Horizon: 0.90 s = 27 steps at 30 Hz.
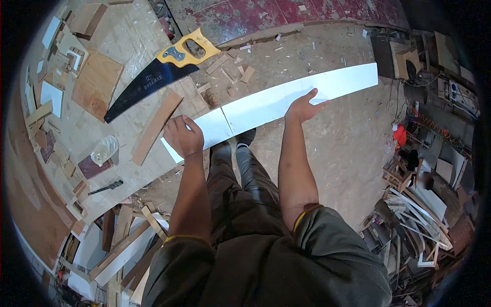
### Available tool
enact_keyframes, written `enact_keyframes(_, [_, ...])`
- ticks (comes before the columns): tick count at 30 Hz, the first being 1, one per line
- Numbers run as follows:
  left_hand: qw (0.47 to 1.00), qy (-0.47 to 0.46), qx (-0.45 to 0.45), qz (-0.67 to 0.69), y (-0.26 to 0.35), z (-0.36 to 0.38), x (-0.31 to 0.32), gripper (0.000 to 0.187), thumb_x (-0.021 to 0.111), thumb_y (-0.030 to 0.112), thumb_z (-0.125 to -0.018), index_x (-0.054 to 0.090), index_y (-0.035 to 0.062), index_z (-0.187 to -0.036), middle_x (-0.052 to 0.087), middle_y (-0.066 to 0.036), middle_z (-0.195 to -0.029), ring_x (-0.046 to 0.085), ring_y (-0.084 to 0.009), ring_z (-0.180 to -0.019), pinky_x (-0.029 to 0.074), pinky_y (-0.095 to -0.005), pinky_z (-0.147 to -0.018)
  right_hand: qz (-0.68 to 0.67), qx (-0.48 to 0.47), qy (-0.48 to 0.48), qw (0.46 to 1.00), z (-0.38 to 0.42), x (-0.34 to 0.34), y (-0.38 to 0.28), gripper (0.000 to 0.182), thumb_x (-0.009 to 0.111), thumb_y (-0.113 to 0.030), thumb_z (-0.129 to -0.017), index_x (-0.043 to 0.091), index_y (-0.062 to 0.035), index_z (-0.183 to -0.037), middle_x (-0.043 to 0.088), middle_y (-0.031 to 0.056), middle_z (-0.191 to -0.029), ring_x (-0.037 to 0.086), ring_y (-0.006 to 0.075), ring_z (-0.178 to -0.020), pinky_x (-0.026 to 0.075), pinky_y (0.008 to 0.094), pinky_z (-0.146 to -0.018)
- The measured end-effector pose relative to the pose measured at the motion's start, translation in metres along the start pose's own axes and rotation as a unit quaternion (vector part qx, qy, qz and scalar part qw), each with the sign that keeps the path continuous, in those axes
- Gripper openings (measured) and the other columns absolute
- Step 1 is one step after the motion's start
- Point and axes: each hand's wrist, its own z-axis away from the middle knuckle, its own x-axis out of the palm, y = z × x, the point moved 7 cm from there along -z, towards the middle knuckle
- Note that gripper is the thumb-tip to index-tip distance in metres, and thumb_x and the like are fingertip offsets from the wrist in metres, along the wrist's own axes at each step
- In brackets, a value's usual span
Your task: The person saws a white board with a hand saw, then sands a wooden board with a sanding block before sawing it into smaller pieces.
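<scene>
A long white board (pixel 271 105) reaches from the edge of the workbench out over the floor to the right. A thin dark line crosses it, right of my left hand (pixel 184 136). That hand is closed over the board's left end, fingers curled on top. My right hand (pixel 303 107) grips the near edge farther along, its thumb on the upper face; the fingers are partly hidden. Beyond the left hand, a handsaw (pixel 148 84) with a yellow handle (pixel 197 48) lies on the bench. A narrow brown wood strip (pixel 157 127) lies beside the left hand.
On the workbench (pixel 138 30) are a square plywood piece (pixel 97 85), a clear plastic bag or cup (pixel 105 149), a dark slim tool (pixel 106 188) and wood offcuts. Scraps litter the floor (pixel 342 153). Lumber (pixel 123 250) is stacked lower left; more pieces (pixel 419 220) are piled at right.
</scene>
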Motion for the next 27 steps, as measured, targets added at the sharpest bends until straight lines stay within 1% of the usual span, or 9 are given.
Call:
enact_keyframes(5, [1.0,-0.007,-0.008,-0.006,0.0,0.0,0.002,0.02,0.054,0.019,-0.097,0.065,0.0038,-0.089,0.059,-0.014,-0.092,0.055,-0.0368,-0.091,0.041,-0.0495,-0.079,0.005,-0.011,0.007,1.0,-0.002,-0.001,-0.002,0.076,0.056,-0.029,-0.104,0.015,0.0026,-0.16,0.039,0.0298,-0.154,0.052,0.0411,-0.134,0.048,0.0436,-0.109])
enact_keyframes(7, [1.0,-0.011,-0.009,-0.009,-0.001,0.002,0.002,0.02,0.054,0.019,-0.097,0.065,0.0039,-0.089,0.059,-0.014,-0.092,0.055,-0.0367,-0.092,0.041,-0.0495,-0.08,0.041,-0.051,0.035,0.997,-0.003,-0.002,-0.004,0.075,0.056,-0.029,-0.105,0.015,0.0017,-0.16,0.038,0.0296,-0.155,0.052,0.0412,-0.135,0.048,0.0434,-0.11])
enact_keyframes(8, [1.0,-0.01,-0.01,-0.01,-0.001,0.002,0.002,0.02,0.054,0.019,-0.097,0.065,0.0039,-0.089,0.059,-0.014,-0.093,0.055,-0.0367,-0.092,0.041,-0.0494,-0.081,0.04,-0.05,0.036,0.997,-0.004,-0.004,-0.003,0.075,0.056,-0.029,-0.105,0.015,0.0017,-0.16,0.038,0.0296,-0.155,0.052,0.0412,-0.135,0.048,0.0434,-0.11])
enact_keyframes(10, [1.0,-0.005,-0.012,-0.009,0.0,-0.001,0.003,0.02,0.054,0.019,-0.097,0.065,0.004,-0.089,0.059,-0.014,-0.094,0.055,-0.0368,-0.093,0.041,-0.0493,-0.082,-0.018,-0.011,0.002,1.0,0.0,-0.005,-0.005,0.076,0.056,-0.03,-0.105,0.014,0.0006,-0.161,0.036,0.0294,-0.156,0.05,0.0412,-0.136,0.047,0.0431,-0.111])
enact_keyframes(14, [1.0,-0.009,-0.006,-0.015,-0.001,0.002,0.003,0.02,0.054,0.019,-0.096,0.065,0.0039,-0.09,0.059,-0.014,-0.095,0.056,-0.037,-0.095,0.041,-0.0494,-0.083,0.005,-0.007,0.003,1.0,0.004,-0.008,-0.011,0.077,0.055,-0.031,-0.105,0.012,-0.0004,-0.161,0.035,0.0291,-0.157,0.05,0.0412,-0.136,0.046,0.0429,-0.112])
enact_keyframes(20, [1.0,-0.016,-0.012,-0.012,-0.003,0.003,0.004,0.019,0.055,0.019,-0.096,0.066,0.0038,-0.091,0.059,-0.014,-0.096,0.056,-0.0369,-0.096,0.041,-0.0491,-0.083,0.005,-0.036,0.014,0.999,0.003,-0.011,-0.012,0.078,0.054,-0.033,-0.105,0.01,-0.0006,-0.161,0.035,0.0292,-0.157,0.049,0.0414,-0.137,0.046,0.0426,-0.112])
enact_keyframes(22, [1.0,-0.016,-0.01,-0.017,-0.001,0.001,0.004,0.019,0.055,0.019,-0.096,0.066,0.0038,-0.091,0.06,-0.014,-0.096,0.056,-0.0369,-0.096,0.041,-0.049,-0.084,-0.017,-0.012,0.003,1.0,0.004,-0.014,-0.01,0.079,0.055,-0.034,-0.105,0.011,0.0,-0.161,0.032,0.0293,-0.159,0.048,0.0418,-0.138,0.045,0.0426,-0.113])
enact_keyframes(25, [0.999,-0.026,-0.018,-0.016,-0.001,0.002,0.004,0.02,0.054,0.019,-0.096,0.066,0.0039,-0.092,0.06,-0.014,-0.097,0.056,-0.0368,-0.097,0.041,-0.0488,-0.084,0.022,-0.02,0.025,0.999,-0.002,-0.015,0.002,0.08,0.055,-0.035,-0.105,0.011,0.0004,-0.161,0.03,0.0293,-0.16,0.046,0.0418,-0.139,0.043,0.043,-0.114])
enact_keyframes(27, [0.999,-0.028,-0.02,-0.016,-0.002,0.002,0.005,0.02,0.054,0.02,-0.096,0.066,0.0042,-0.092,0.06,-0.014,-0.097,0.056,-0.0367,-0.097,0.041,-0.0492,-0.084,0.01,-0.028,0.022,0.999,-0.007,-0.014,0.007,0.08,0.055,-0.036,-0.105,0.011,0.0003,-0.161,0.03,0.0292,-0.16,0.045,0.0418,-0.14,0.043,0.0434,-0.115])
